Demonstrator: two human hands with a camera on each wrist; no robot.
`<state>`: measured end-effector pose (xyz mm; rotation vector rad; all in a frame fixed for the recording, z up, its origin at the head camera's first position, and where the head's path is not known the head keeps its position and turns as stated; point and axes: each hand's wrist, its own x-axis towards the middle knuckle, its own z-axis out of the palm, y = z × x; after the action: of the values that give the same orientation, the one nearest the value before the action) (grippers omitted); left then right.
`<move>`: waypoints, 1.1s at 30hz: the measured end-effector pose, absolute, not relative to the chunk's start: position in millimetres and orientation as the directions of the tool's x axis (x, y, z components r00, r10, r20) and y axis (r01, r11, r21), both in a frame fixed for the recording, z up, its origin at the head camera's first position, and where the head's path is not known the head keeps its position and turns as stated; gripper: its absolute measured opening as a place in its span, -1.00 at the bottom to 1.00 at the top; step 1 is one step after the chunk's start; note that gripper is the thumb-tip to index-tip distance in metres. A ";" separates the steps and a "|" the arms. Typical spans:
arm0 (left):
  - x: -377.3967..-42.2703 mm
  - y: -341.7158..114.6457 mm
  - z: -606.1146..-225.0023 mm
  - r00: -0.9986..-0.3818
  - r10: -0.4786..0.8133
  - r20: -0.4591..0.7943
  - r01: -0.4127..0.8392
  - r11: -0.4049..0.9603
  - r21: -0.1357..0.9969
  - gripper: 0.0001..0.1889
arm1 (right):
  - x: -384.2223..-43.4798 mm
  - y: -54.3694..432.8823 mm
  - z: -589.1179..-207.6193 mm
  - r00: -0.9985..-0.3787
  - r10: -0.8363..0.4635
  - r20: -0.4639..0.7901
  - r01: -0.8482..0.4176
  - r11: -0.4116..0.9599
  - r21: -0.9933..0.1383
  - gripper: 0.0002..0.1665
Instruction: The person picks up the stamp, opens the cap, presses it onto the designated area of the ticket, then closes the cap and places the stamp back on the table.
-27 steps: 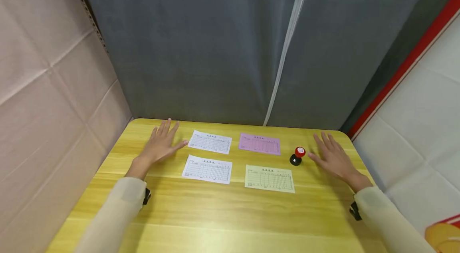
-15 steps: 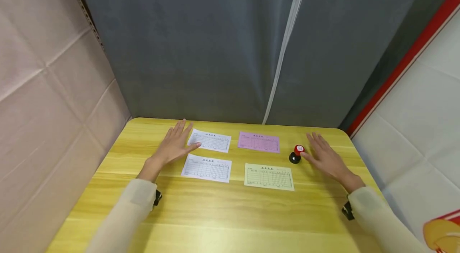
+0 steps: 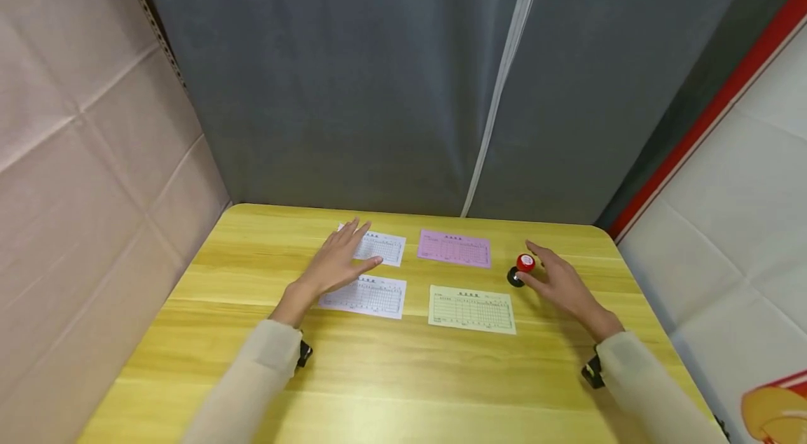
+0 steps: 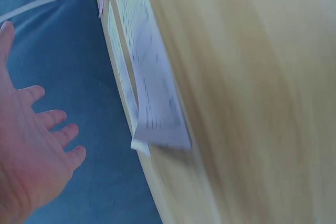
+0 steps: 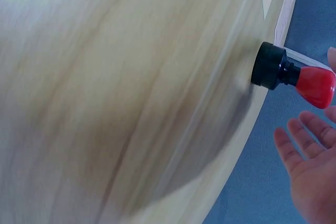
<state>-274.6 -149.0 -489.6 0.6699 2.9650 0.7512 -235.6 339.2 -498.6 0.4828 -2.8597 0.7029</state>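
Observation:
A self-inking stamp (image 3: 525, 262) with a red knob and black base stands upright on the table. Around its knob reach the thumb and forefinger of my right hand (image 3: 564, 288), fingers spread and slightly bent. In the right wrist view the red knob (image 5: 315, 86) lies close to those fingers; whether they touch it I cannot tell. My left hand (image 3: 334, 265) hovers, fingers extended, over the left ends of two white printed slips, the far one (image 3: 386, 249) and the near one (image 3: 372, 298), partly hiding both. The left wrist view shows the near slip (image 4: 157, 93) with its end curled up.
A pink slip (image 3: 454, 249) and a pale green slip (image 3: 471, 309) lie between the hands on the wooden table (image 3: 403, 374). A grey curtain (image 3: 353, 80) hangs behind the far edge. Pale cloth walls (image 3: 82, 185) close off both sides.
My left hand has moved right, from beside the white slips to above them. My right hand has moved left to the stamp, its fingers bending around the knob. The slips and stamp stay put.

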 end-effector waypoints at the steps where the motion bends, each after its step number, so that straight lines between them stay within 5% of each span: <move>1: -274.0 -145.8 -490.9 -0.906 0.412 0.098 0.408 0.789 0.459 0.01 | -236.0 338.5 -499.5 -0.931 -0.273 0.243 -0.355 0.831 -0.428 -0.07; 16: -265.4 -103.8 -496.7 -0.892 0.436 0.118 0.425 0.725 0.542 -0.09 | -238.5 330.6 -515.6 -0.874 -0.180 0.451 -0.423 0.738 -0.526 -0.47; 33: -257.7 -61.6 -496.2 -0.888 0.436 0.145 0.415 0.626 0.660 -0.10 | -234.5 321.8 -516.7 -0.954 0.073 0.292 -0.199 0.576 -0.793 -0.48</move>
<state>-257.7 -61.6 -496.2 0.7341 2.8064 1.1280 -234.5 321.8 -516.7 0.1036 -2.5179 1.3195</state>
